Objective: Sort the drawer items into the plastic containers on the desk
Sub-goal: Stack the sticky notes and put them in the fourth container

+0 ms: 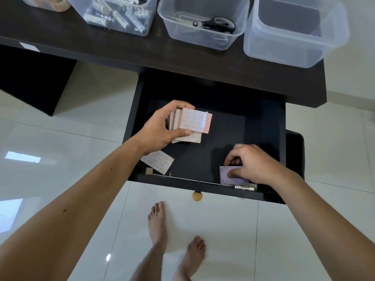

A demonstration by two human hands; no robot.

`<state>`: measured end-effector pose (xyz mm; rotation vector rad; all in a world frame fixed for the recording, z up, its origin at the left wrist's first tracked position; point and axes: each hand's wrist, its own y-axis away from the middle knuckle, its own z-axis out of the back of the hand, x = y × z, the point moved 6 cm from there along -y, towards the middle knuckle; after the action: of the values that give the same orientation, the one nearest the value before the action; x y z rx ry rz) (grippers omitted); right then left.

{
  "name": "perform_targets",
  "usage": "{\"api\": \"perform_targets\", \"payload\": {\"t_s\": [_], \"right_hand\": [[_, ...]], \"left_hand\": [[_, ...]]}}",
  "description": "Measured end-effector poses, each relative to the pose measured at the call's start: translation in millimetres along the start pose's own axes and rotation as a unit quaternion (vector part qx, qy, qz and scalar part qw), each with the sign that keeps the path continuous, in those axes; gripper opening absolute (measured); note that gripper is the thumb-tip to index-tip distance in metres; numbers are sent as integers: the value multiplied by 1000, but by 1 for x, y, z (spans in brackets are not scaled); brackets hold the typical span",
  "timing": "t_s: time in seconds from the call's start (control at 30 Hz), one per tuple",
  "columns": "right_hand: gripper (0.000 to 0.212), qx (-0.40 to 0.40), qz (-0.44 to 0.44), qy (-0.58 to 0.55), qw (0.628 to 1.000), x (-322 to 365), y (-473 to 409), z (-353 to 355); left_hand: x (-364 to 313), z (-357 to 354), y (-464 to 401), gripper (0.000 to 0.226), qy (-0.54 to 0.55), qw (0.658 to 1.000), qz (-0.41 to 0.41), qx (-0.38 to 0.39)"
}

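The dark drawer (261,126) is pulled open below the desk. My left hand (162,128) grips a stack of pale patterned plaster packets (192,123) above the drawer's left half. One loose plaster packet (158,161) lies at the drawer's front left corner. At the front right corner, my right hand (249,163) pinches a pale purple packet (227,177) that leans against the drawer front. Four clear plastic containers stand on the desk: one with tape rolls (46,3), one with batteries (115,15), one with scissors (203,23), and an empty container (294,33).
The dark desk top (121,49) overhangs the back of the drawer. A round wooden knob (197,196) sticks out from the drawer front, and a metal latch (244,187) sits at its right. My bare feet stand on white floor tiles (223,220) below the drawer.
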<state>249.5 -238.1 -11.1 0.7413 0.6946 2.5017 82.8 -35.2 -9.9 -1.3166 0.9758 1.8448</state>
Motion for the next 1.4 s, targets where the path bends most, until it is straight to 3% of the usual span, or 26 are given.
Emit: {"api": "perform_targets", "payload": {"t_s": [0.2,0.3,0.47,0.57,0.8,0.97,1.4], "right_hand": [[23,32,-10,-48,998,1,6,2],[19,15,0,-151,988,6,7,11],[25,-57,48,-347,935,22,14,44],[29,-111,105,-392,907,41,10,67],[25,-146,154,-420,882,81,-15,75],[20,-163,121,-383,901,77,-30,62],[10,-277,97,-343,892,69,-39,64]], "left_hand": [[-1,-1,1,60,-2,1000,-2,1],[-1,-1,1,60,-4,1000,-2,4],[-1,-10,3,60,-4,1000,-2,14],[-2,-16,5,59,2,1000,-13,13],[3,-19,11,64,16,1000,20,16],[2,-17,14,60,40,999,11,21],[-9,-3,4,61,56,997,-40,22]]}}
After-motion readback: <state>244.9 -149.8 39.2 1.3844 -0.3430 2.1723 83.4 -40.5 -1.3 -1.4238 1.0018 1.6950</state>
